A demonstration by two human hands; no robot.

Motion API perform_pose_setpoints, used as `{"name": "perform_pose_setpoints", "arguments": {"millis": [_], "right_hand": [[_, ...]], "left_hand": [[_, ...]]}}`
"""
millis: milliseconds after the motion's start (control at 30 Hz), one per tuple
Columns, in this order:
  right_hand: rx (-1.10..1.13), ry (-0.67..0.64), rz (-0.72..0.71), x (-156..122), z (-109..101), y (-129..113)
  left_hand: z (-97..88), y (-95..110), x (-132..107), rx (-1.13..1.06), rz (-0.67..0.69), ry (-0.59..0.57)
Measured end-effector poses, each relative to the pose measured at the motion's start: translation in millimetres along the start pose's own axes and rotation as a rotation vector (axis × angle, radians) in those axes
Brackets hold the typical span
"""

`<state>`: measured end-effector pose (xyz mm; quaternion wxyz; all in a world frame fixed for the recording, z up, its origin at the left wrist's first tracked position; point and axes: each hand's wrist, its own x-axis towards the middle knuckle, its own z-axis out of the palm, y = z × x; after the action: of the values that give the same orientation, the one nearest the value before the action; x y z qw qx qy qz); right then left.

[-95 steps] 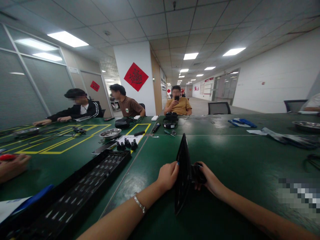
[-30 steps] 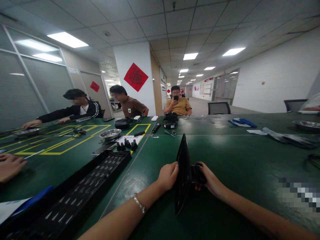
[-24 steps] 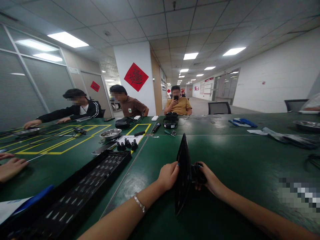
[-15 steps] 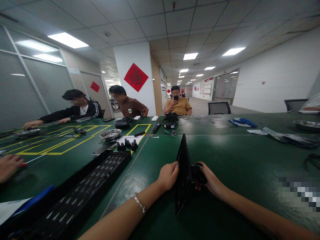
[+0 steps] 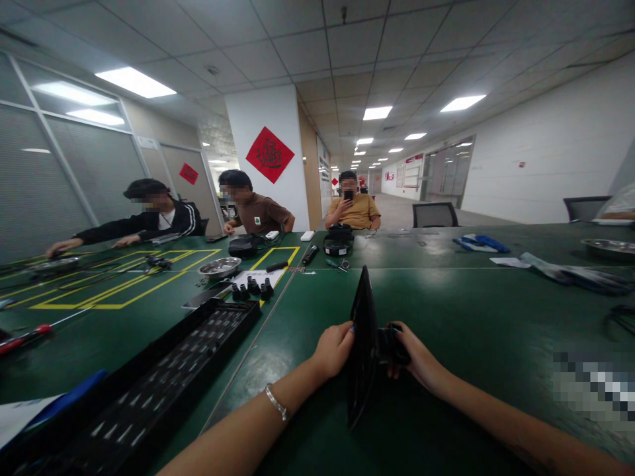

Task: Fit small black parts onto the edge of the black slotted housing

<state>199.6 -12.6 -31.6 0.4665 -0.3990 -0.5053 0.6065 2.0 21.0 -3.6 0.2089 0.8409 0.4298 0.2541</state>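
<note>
A flat black panel (image 5: 361, 344) stands on its edge on the green table (image 5: 471, 311), seen almost side-on. My left hand (image 5: 333, 348) presses against its left face with curled fingers gripping it. My right hand (image 5: 415, 357) is closed round a small black part (image 5: 385, 345) held against the panel's right face. A thin bracelet (image 5: 276, 402) sits on my left wrist.
A long black slotted tray (image 5: 163, 383) lies to the left, with small black parts (image 5: 252, 287), a metal bowl (image 5: 219, 266) and a red-handled screwdriver (image 5: 22, 336) nearby. Three people sit across the table. Blue items (image 5: 480, 243), grey bags (image 5: 575, 274) and another metal dish (image 5: 610, 247) lie to the right.
My hands and the panel have stayed put. The hand of the person at the far left has drawn out of view, leaving a red-handled screwdriver on the table.
</note>
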Motion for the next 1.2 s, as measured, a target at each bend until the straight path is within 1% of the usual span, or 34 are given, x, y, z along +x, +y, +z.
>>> {"name": "perform_pose_setpoints", "arguments": {"millis": [267, 400, 500, 567, 667, 800, 933, 1100, 1200], "right_hand": [[-0.008, 0.017, 0.004, 1.6, -0.6, 1.8], [-0.007, 0.027, 0.012, -1.7, 2.4, -4.3], [-0.005, 0.025, 0.014, -2.6, 4.5, -6.7], [-0.002, 0.037, 0.018, -1.0, 4.7, -4.9], [0.003, 0.046, 0.015, 3.0, 2.5, 1.3], [0.004, 0.031, 0.006, 5.3, -1.2, 6.2], [-0.005, 0.02, 0.008, 1.6, 0.4, 0.9], [-0.014, 0.015, 0.017, -4.2, 5.1, -8.8], [-0.011, 0.025, 0.025, -5.7, 6.0, -10.4]], "left_hand": [[-1.6, 3.1, -2.0, 0.017, 0.043, 0.013], [-0.3, 3.8, -3.7, 0.077, 0.022, 0.032], [0.7, 3.9, -3.1, 0.08, -0.001, 0.04], [1.4, 3.4, -1.5, 0.034, -0.022, 0.052], [2.6, 1.5, 1.5, -0.091, -0.05, 0.054], [4.7, -1.7, 3.6, -0.193, -0.058, 0.051], [7.1, -4.3, 4.0, -0.207, -0.087, 0.061], [10.7, -6.1, 4.6, -0.375, -0.197, 0.053], [11.5, -5.5, 4.6, -0.398, -0.21, 0.031]]}}
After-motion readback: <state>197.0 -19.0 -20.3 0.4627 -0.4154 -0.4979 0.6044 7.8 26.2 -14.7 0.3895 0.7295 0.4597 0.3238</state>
